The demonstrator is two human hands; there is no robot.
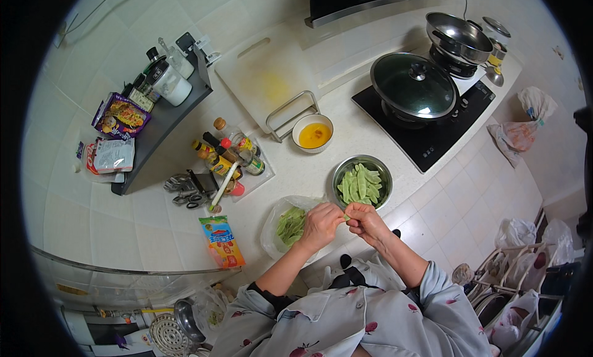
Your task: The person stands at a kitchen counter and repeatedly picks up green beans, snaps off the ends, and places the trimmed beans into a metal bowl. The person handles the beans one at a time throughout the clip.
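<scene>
My left hand (321, 223) and my right hand (366, 221) meet at the counter's front edge, their fingertips pinching a small piece of green bean pod (346, 217). Most of that piece is hidden by the fingers. Just beyond my right hand stands a steel bowl (389, 186) holding flat green bean pods (360, 182). Beside my left hand lies an open clear plastic bag (272, 222) with more green pods (291, 227) in it, partly covered by the hand and forearm.
A bowl of yellow liquid (315, 134) stands behind the steel bowl, near a white cutting board (271, 79). A lidded pan (413, 86) sits on the black cooktop (417, 148). Sauce bottles (217, 162), kitchen scissors (196, 200) and a colourful food packet (222, 242) are at the left.
</scene>
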